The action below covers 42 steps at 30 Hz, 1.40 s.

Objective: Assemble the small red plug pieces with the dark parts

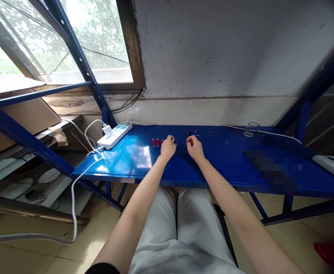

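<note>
As the head view showed it, the left hand (168,147) was over the blue table (212,163), its fingers curled in with hardly a gap and a pale bit (176,144) at their tips; whether they gripped it, I could not make out. Red pieces (157,142) lay just left of that hand, long axes front to back, the closest partly hidden. Farther from them, the right hand (194,147) had bunched fingers, contents unclear, with a black piece (190,134) just beyond.
</note>
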{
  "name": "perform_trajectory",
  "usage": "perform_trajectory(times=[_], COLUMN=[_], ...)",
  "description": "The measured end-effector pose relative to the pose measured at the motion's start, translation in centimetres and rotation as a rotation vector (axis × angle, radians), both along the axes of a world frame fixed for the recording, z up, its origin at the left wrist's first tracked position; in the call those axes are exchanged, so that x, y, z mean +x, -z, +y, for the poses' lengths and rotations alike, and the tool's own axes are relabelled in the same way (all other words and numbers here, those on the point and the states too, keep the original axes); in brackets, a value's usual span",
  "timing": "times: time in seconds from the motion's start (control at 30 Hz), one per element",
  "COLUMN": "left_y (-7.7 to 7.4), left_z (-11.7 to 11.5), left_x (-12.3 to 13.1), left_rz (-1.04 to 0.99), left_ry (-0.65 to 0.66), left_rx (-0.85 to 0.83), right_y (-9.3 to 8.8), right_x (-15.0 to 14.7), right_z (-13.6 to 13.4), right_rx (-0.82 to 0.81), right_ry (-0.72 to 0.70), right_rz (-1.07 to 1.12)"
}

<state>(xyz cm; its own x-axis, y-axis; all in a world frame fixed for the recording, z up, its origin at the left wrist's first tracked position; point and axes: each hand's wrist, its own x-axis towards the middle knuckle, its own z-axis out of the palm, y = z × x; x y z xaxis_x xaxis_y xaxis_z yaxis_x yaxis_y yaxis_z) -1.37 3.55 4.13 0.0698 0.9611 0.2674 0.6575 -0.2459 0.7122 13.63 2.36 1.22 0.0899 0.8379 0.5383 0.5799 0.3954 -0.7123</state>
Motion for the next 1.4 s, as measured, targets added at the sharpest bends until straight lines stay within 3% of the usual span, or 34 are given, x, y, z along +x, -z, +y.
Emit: perform_trajectory(times=[0.2, 0.37, 0.67, 1.4], left_y=[0.9, 1.4, 1.4, 1.6], left_z=[1.4, 0.6, -0.7, -0.6], left_x=[1.0, 0.6, 0.1, 0.4], left_rz=[-0.641, -0.845, -0.887, -0.862], left_ry=[0.248, 0.380, 0.505, 0.336], left_rx=[-0.025, -0.129, -0.200, -0.224], right_y=[-0.3, -0.7, -0.6, -0.7], right_x=[-0.3, -0.5, -0.5, -0.7], right_z=[0.0, -0.4, -0.4, -0.5], right_rx=[-0.039, -0.046, 0.015, 0.042], right_ry=[-0.003, -0.042, -0.058, -0.027], right_rz=[0.031, 0.082, 0.053, -0.039])
